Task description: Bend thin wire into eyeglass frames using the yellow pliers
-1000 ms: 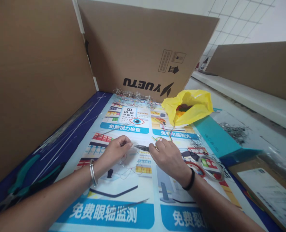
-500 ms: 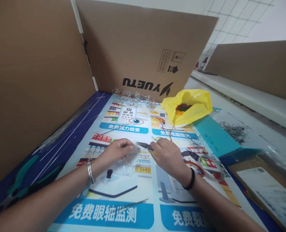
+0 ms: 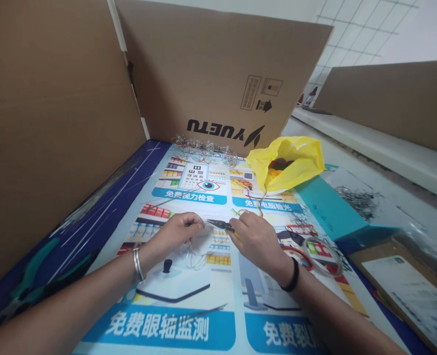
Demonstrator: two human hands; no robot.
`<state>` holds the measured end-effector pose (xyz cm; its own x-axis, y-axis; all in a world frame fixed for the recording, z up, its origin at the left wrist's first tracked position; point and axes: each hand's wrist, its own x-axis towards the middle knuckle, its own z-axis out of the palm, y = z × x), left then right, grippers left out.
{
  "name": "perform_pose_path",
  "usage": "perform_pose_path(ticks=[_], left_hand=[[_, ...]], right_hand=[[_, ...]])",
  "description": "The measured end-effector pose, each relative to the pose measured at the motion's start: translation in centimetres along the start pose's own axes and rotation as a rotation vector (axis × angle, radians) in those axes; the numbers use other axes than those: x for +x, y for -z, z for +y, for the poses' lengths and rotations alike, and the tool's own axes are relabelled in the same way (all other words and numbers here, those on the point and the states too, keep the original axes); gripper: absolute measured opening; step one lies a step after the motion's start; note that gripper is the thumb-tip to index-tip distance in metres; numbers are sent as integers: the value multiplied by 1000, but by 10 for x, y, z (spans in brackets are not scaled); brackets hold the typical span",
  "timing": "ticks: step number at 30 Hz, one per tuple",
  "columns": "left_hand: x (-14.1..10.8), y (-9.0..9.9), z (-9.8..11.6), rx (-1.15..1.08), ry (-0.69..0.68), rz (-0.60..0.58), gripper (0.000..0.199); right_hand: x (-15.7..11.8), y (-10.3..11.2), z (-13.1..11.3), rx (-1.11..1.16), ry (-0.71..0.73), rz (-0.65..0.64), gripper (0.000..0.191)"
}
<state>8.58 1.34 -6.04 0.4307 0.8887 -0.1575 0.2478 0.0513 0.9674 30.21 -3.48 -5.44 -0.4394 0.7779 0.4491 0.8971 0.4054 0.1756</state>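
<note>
My left hand (image 3: 184, 230) is closed in a pinch, with thin pale wire (image 3: 195, 256) hanging in loops below its fingertips. Wrapped round small dark-nosed pliers with yellow handles (image 3: 220, 224) is my right hand (image 3: 257, 241). The pliers' jaws point left, and their tip is close to my left fingertips; whether they grip the wire is too small to tell. Both hands are over the printed poster (image 3: 236, 296). Thin metal rods (image 3: 203, 311) lie nearer to me.
Cardboard panels (image 3: 203, 64) stand behind and at left. A yellow bag (image 3: 295, 167), a teal folder (image 3: 336, 207) and wire coils (image 3: 325, 256) are at right. Green-handled pliers (image 3: 37, 261) lie at left, tangled wire (image 3: 203, 147) at the back.
The pliers' tip has shifted very slightly left, towards my left fingertips. The hanging wire loops have moved a little. Both hands keep nearly the same place.
</note>
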Motion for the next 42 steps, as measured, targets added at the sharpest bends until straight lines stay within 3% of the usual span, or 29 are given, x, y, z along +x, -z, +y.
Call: perform_pose_path(ticks=[15,23,35,42], left_hand=[[1,0,3,-46,46,1,17],[0,4,5,-93,39,-19,16],[-2,0,5,-23,10,-95,21],[-4,0,6,-7,-4,-77,18]], right_hand=[[2,6,3,70,27,20,17],[-1,-1,23,196,-4,146,16],[2,10,13,-62,194,32,13],[2,16,4,-136,173,36,11]])
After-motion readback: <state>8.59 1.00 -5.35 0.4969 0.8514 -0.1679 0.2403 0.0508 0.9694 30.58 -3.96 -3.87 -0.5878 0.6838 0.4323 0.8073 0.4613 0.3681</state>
